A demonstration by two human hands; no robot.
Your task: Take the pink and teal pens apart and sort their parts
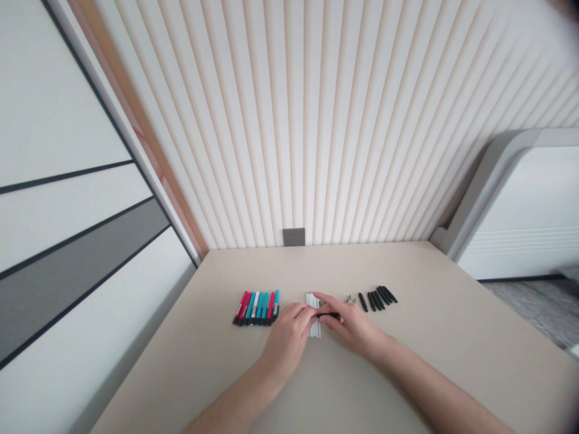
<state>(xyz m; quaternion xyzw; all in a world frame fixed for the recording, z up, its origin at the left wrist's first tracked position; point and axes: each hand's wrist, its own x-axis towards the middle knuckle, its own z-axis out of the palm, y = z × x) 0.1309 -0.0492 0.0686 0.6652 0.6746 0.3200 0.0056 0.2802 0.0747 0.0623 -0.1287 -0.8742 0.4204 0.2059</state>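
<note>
My right hand (355, 325) is closed around a slim black pen barrel (329, 314), held level above the table. The fingertips of my left hand (289, 328) are pinched at the barrel's left end; whatever else they may grip is hidden. Under both hands lies a row of thin white pen refills (314, 330), partly covered by the fingers. Just beyond my right hand are a few small metallic pieces (350, 298), too small to make out. Left of my left hand, several pink, teal and white pen pieces with black ends (257, 306) lie side by side.
Several black pen barrels (381, 298) rest in a loose row on the right. The beige table (217, 386) meets a ribbed wall (298, 120) with a dark socket (294, 237). A white panelled surface (67, 253) stands at the left, a pale headboard-like piece (520, 199) at the right.
</note>
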